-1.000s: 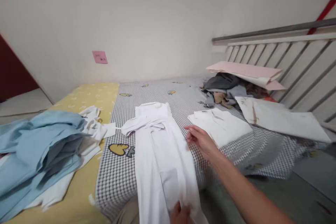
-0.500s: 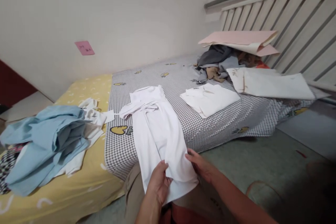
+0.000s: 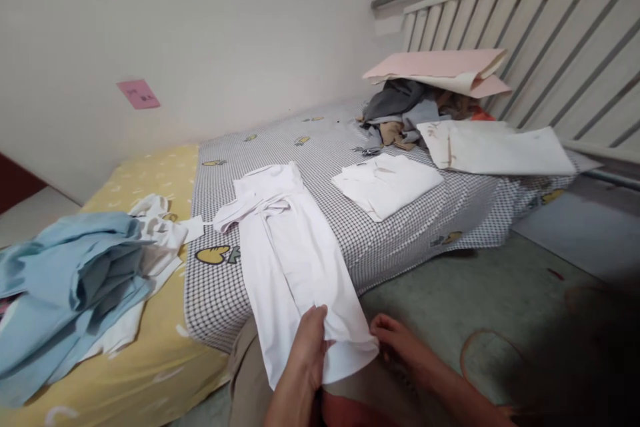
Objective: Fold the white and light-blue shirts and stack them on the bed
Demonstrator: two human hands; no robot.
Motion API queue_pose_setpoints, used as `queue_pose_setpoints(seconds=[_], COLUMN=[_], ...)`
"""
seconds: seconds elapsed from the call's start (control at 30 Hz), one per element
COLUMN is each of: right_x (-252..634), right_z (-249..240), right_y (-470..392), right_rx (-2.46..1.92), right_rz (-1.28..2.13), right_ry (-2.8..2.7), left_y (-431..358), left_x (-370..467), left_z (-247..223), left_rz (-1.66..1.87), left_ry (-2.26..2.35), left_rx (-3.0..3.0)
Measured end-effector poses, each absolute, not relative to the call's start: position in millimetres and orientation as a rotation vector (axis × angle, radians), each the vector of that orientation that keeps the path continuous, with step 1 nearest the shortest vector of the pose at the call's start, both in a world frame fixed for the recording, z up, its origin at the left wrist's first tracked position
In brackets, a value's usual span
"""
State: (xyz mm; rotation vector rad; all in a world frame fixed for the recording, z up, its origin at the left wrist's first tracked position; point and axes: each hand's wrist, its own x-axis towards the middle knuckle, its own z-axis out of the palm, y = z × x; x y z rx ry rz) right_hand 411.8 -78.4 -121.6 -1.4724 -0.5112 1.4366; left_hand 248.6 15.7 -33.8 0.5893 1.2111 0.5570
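Shirt (image 3: 310, 247): white, its far part flat on the checked sheet (image 3: 325, 170), its near end past the bed's edge and above the person's trousers (image 3: 243, 355).
Left hand (image 3: 311, 340): closed on the shirt's near end, thumb on top, the other fingers mostly hidden.
Right hand (image 3: 397, 343): fingers curled narrowly at the hem's near right corner; whether they pinch it, I cannot tell.
Sleeve (image 3: 250, 208): bunched across the far part, sticking out left.
Folded white cloth (image 3: 390, 180): right of the shirt, apart from it.
Blue clothes (image 3: 75, 260): heaped at the left, on the yellow sheet (image 3: 160, 170).
Slip risk: the near end has no bed under it, so a loose right grip could let that corner drop.
Crease risk: lifting with the left hand alone would likely skew the layers.
Drag risk: a hard pull nearward could shift the far part and rumple the sleeve further.
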Motion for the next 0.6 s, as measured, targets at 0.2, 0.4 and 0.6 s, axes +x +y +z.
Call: queue_pose_setpoints(seconds=[0.2, 0.4, 0.6], right_x=[412.8, 382.3, 397.0], right_z=[-106.7, -92.0, -114.2], right_y=[-82.1, -74.0, -86.4], right_rx=[-1.463, -1.695, -1.8], right_rz=[0.963, 0.475, 0.495], right_ry=[-0.971, -1.042, -0.731], left_y=[19.7, 12.9, -3.6], left_x=[253.4, 260.0, 268.9], left_z=[-9.6, -13.5, -54.7], left_rz=[0.537, 0.56, 0.364], left_ry=[1.197, 1.201, 1.194], left_rx=[0.372, 0.429, 0.984])
